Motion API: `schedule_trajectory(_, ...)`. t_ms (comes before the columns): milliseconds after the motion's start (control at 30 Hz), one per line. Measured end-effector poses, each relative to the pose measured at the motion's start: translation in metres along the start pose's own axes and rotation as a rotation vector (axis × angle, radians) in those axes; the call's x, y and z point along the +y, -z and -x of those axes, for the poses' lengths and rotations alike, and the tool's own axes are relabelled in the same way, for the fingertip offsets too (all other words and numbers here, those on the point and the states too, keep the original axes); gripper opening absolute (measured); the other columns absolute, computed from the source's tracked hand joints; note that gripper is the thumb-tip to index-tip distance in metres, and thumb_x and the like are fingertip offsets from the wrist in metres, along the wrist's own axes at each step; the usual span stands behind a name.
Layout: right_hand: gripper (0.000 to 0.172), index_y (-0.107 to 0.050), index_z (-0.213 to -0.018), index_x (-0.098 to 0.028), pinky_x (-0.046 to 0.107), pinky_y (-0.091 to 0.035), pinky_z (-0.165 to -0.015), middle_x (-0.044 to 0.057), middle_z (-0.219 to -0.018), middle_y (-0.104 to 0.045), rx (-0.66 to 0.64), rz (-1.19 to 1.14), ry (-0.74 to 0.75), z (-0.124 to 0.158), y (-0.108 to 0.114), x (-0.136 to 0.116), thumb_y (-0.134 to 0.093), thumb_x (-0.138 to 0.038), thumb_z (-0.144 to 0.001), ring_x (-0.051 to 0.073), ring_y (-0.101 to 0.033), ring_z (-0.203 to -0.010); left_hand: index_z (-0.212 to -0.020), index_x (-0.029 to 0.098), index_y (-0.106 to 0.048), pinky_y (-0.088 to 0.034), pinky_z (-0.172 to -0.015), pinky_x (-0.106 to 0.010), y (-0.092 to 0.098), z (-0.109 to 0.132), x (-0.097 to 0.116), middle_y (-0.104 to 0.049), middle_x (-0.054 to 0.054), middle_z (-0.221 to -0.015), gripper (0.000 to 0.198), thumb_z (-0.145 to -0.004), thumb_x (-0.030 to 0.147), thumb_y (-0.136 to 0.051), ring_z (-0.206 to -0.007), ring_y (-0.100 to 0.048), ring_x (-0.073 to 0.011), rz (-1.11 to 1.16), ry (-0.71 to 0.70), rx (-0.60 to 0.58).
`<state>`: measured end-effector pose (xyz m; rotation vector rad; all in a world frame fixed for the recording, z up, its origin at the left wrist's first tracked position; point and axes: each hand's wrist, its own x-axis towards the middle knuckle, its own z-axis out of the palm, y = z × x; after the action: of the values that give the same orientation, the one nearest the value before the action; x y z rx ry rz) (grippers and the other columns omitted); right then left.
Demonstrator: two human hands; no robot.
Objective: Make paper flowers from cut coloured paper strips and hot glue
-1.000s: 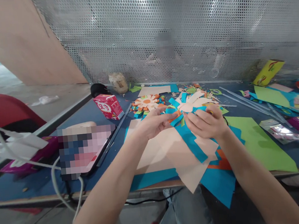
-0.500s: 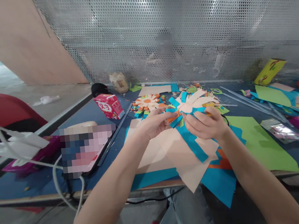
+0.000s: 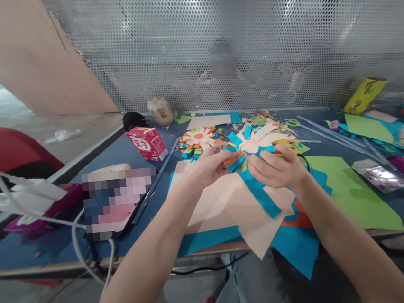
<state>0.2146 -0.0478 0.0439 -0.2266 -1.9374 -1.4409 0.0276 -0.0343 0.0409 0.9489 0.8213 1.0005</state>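
Although little has shifted in the past second, the left hand (image 3: 213, 165) and right hand (image 3: 274, 167) stay closed on the near edge of the blue-and-peach paper flower (image 3: 252, 144), right of the orange-centred flower (image 3: 199, 136), suggesting unfinished fine fingerwork.

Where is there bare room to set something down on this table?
Bare blue tabletop shows left of the red box, and in front of the clear packet, right of the green sheet. Crowded: around the left hand and right hand, with stacked sheets, paper flowers and scraps.
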Motion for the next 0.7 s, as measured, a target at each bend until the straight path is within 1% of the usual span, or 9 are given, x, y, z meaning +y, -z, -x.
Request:
schedule_trajectory(67, 0.012, -0.061, -0.075, -0.029, 0.030, -0.038, -0.078, -0.007, -0.077, -0.067, -0.019, -0.012, -0.069, 0.002, -0.001, -0.001, -0.057, -0.022, -0.083, 0.010, -0.054, -0.076, -0.071, 0.015, -0.057, -0.052, -0.061, -0.025, -0.001, 0.002, 0.004, -0.061, 0.000, -0.065, 0.018, -0.062, 0.017, -0.072, -0.056, -0.059, -0.0091, 0.003, 0.023, 0.010)
schedule_trajectory(133, 0.011, -0.062, -0.080, -0.029, 0.031, -0.039, -0.078, -0.006, -0.079, -0.067, -0.031, -0.058, -0.230, 0.004, -0.003, -0.001, -0.058, -0.019, -0.082, 0.011, -0.056, -0.076, -0.077, 0.016, -0.058, -0.054, -0.066, -0.033, -0.002, 0.003, 0.008, -0.064, -0.003, -0.070, 0.025, -0.065, 0.032, -0.072, -0.060, -0.063, -0.0144, 0.025, 0.095, 0.003)
schedule_trajectory(233, 0.003, -0.062, -0.080, -0.026, 0.032, -0.042, -0.075, -0.002, -0.077, -0.066, 0.033, -0.228, -0.664, 0.009, -0.009, 0.002, -0.060, -0.024, -0.081, 0.013, -0.058, -0.075, -0.092, 0.016, -0.058, -0.053, -0.070, -0.046, 0.001, 0.004, 0.013, -0.066, -0.014, -0.092, 0.057, -0.065, 0.066, -0.057, -0.079, -0.067, -0.0293, 0.074, 0.134, 0.008)
schedule_trajectory(300, 0.011, -0.061, -0.074, -0.023, 0.030, -0.044, -0.067, -0.001, -0.072, -0.064, 0.092, -0.404, -1.028, 0.012, -0.014, 0.006, -0.061, -0.033, -0.079, 0.014, -0.058, -0.069, -0.102, 0.018, -0.057, -0.052, -0.072, -0.046, 0.004, 0.001, 0.012, -0.061, -0.017, -0.110, 0.067, -0.064, 0.073, -0.051, -0.093, -0.064, -0.0341, 0.036, -0.007, 0.102)
schedule_trajectory(367, 0.021, -0.060, -0.070, -0.022, 0.027, -0.044, -0.058, -0.001, -0.065, -0.060, 0.117, -0.622, -1.346, 0.016, -0.019, 0.009, -0.061, -0.042, -0.076, 0.013, -0.055, -0.061, -0.109, 0.021, -0.055, -0.050, -0.078, -0.042, 0.007, -0.003, 0.009, -0.055, -0.013, -0.122, 0.062, -0.067, 0.067, -0.054, -0.104, -0.059, -0.0325, -0.087, -0.227, 0.222)
schedule_trajectory(433, 0.026, -0.061, -0.069, -0.021, 0.025, -0.042, -0.051, -0.003, -0.058, -0.055, 0.104, -0.848, -1.550, 0.018, -0.024, 0.009, -0.062, -0.047, -0.073, 0.012, -0.052, -0.054, -0.112, 0.021, -0.055, -0.048, -0.084, -0.038, 0.009, -0.006, 0.005, -0.053, -0.010, -0.126, 0.056, -0.070, 0.059, -0.056, -0.112, -0.054, -0.0298, -0.220, -0.408, 0.262)
schedule_trajectory(500, 0.027, -0.062, -0.069, -0.021, 0.025, -0.042, -0.052, -0.003, -0.058, -0.055, 0.069, -1.030, -1.639, 0.018, -0.026, 0.007, -0.066, -0.047, -0.069, 0.011, -0.051, -0.054, -0.111, 0.020, -0.057, -0.046, -0.087, -0.036, 0.009, -0.007, 0.003, -0.055, -0.010, -0.125, 0.051, -0.073, 0.054, -0.057, -0.115, -0.052, -0.0273, -0.283, -0.527, 0.224)
schedule_trajectory(567, 0.025, -0.063, -0.070, -0.020, 0.026, -0.044, -0.057, -0.003, -0.062, -0.058, 0.002, -1.161, -1.644, 0.015, -0.026, 0.003, -0.069, -0.044, -0.066, 0.011, -0.053, -0.057, -0.109, 0.019, -0.058, -0.045, -0.089, -0.034, 0.007, -0.006, 0.003, -0.059, -0.010, -0.120, 0.048, -0.073, 0.050, -0.059, -0.114, -0.053, -0.0249, -0.273, -0.612, 0.143)
schedule_trajectory(700, 0.026, -0.062, -0.064, -0.019, 0.024, -0.042, -0.055, -0.003, -0.060, -0.057, -0.185, -1.219, -1.602, 0.007, -0.024, -0.006, -0.072, -0.042, -0.061, 0.011, -0.050, -0.057, -0.106, 0.019, -0.058, -0.046, -0.089, -0.032, 0.002, -0.003, 0.004, -0.066, -0.009, -0.108, 0.043, -0.070, 0.042, -0.066, -0.107, -0.058, -0.0213, -0.255, -0.693, 0.038)
